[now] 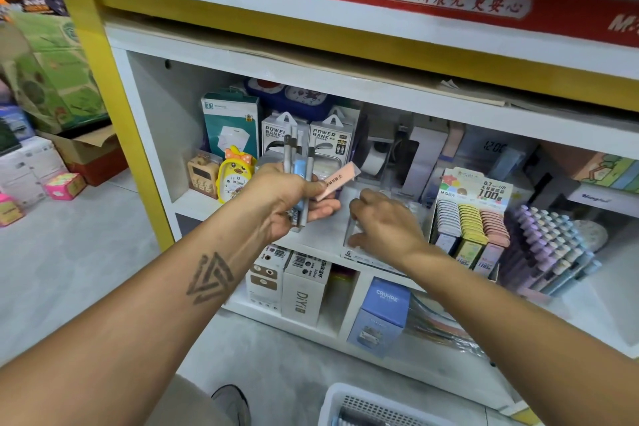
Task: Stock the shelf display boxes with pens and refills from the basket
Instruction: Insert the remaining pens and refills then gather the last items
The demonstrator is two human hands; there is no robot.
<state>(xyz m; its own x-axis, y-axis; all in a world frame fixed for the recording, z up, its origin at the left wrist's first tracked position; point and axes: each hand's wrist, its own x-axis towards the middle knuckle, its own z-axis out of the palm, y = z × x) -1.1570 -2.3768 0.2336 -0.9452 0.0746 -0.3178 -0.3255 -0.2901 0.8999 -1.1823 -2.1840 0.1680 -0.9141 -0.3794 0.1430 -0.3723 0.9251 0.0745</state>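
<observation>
Item: left hand, fingers curled round a bundle of pens, tips upward, with a pink refill pack pinched alongside and jutting right. Held in front of the middle shelf.

Item: right hand, fingers spread and bent down onto a clear flat packet lying on that shelf; whether they actually grip it cannot be told.

Item: white basket, on the floor at the lower edge of view, contents mostly hidden.

Item: lead-refill display box, just right of the right hand; a tiered pen display beyond it.

Risk: the bundle is loose in one grip; the pink pack, held only at one end, looks likeliest to slip and drop to the floor. A sweep of the right wrist could knock the display box.

Room: bare shelf between the hands and the power bank boxes; the shelf board above limits lift; the yellow upright closes the left side.
</observation>
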